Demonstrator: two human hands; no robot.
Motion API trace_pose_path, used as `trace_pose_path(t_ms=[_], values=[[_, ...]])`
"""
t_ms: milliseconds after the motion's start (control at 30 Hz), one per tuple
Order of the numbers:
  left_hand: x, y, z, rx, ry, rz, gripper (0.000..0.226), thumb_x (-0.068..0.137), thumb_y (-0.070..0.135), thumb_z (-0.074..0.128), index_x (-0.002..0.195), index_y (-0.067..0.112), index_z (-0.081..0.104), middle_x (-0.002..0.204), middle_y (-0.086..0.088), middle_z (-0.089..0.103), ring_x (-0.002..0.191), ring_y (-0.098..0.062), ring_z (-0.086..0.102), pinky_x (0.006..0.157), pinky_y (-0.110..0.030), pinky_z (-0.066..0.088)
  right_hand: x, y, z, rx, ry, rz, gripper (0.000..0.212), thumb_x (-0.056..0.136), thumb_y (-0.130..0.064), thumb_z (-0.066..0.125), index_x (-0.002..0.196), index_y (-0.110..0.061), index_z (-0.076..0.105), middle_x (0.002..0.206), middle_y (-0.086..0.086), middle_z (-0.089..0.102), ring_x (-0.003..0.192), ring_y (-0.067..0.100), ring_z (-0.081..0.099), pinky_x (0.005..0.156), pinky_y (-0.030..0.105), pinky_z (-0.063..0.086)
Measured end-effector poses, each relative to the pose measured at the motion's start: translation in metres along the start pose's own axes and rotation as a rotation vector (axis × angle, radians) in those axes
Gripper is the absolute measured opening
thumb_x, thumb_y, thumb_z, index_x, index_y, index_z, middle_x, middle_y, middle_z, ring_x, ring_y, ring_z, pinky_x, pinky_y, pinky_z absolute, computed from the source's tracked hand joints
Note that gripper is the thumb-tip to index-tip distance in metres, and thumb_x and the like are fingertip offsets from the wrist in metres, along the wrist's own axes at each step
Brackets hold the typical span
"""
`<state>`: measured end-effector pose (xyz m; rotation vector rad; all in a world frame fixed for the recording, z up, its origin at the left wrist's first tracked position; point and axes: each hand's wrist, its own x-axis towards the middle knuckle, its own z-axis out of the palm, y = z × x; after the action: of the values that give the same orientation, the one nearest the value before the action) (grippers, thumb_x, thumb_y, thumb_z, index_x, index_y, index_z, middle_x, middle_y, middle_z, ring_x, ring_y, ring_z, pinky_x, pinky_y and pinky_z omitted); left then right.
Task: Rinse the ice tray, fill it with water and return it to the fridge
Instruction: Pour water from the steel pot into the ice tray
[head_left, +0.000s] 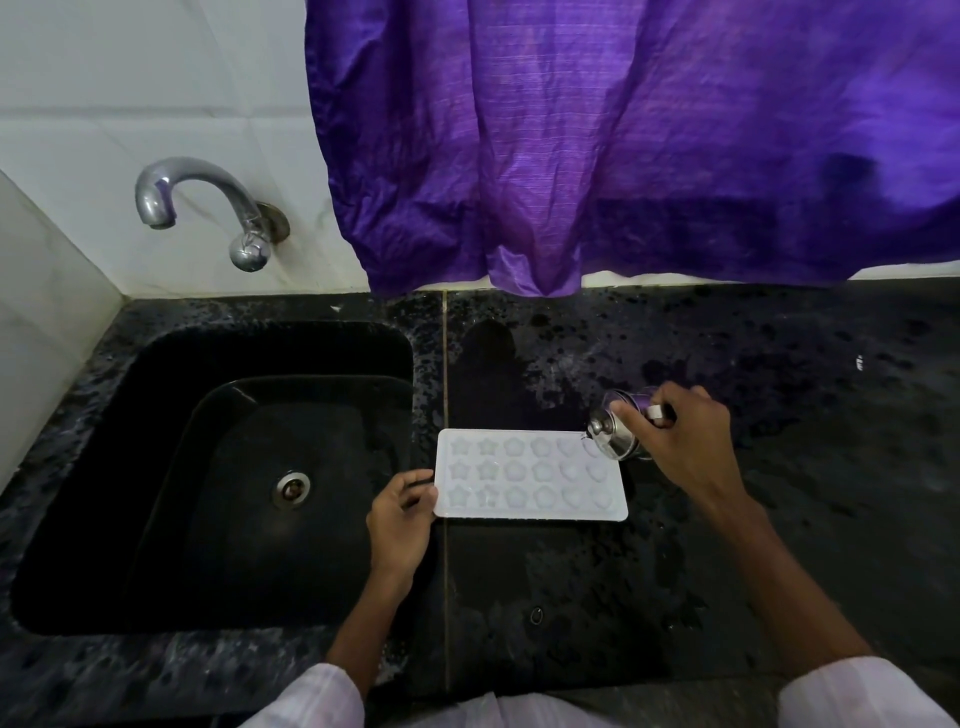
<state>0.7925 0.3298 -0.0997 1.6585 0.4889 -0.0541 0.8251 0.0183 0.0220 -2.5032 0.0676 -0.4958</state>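
On counter: ice tray lay flat, just right of sink, long side toward person. Left hand sat at tray's left short edge, above sink's right rim, pinching that edge. Right hand was at tray's far right corner, gripping tilted cup above corner cavities. Drain sat in sink floor, left of tray. Tap was on wall behind sink, toward its left. Curtain hung behind counter, right of tap, hem at counter's back edge.
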Motion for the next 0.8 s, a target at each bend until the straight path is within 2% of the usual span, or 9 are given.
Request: trace_pose_path(t_ms=[333, 500, 800], values=[[0.001, -0.001, -0.001, 0.003, -0.007, -0.007, 0.020, 0.092, 0.009, 0.069, 0.106, 0.023, 0.070, 0.098, -0.001, 0.078, 0.094, -0.017, 0.075, 0.089, -0.049, 0.060, -0.007, 0.003, -0.001, -0.003, 0.004, -0.002, 0.048, 0.077, -0.033, 0.082, 0.058, -0.010, 0.044, 0.051, -0.006, 0.042, 0.058, 0.019, 0.042, 0.050, 0.024, 0.032], [0.001, -0.001, 0.000, -0.008, -0.013, -0.007, 0.020, 0.092, 0.007, 0.069, 0.106, 0.022, 0.069, 0.097, -0.002, 0.078, 0.093, -0.019, 0.075, 0.090, -0.050, 0.060, -0.015, 0.000, -0.004, 0.017, -0.004, 0.030, 0.046, 0.077, -0.032, 0.081, 0.057, -0.012, 0.044, 0.051, -0.008, 0.041, 0.059, 0.011, 0.037, 0.052, 0.021, 0.028], [-0.001, 0.001, 0.000, -0.006, -0.010, 0.006, 0.020, 0.092, 0.007, 0.069, 0.103, 0.024, 0.069, 0.097, -0.001, 0.078, 0.093, -0.019, 0.075, 0.089, -0.050, 0.060, -0.024, -0.001, -0.009, 0.026, 0.013, 0.035, 0.046, 0.077, -0.031, 0.082, 0.057, -0.014, 0.043, 0.050, -0.009, 0.040, 0.060, 0.015, 0.038, 0.052, 0.020, 0.026]])
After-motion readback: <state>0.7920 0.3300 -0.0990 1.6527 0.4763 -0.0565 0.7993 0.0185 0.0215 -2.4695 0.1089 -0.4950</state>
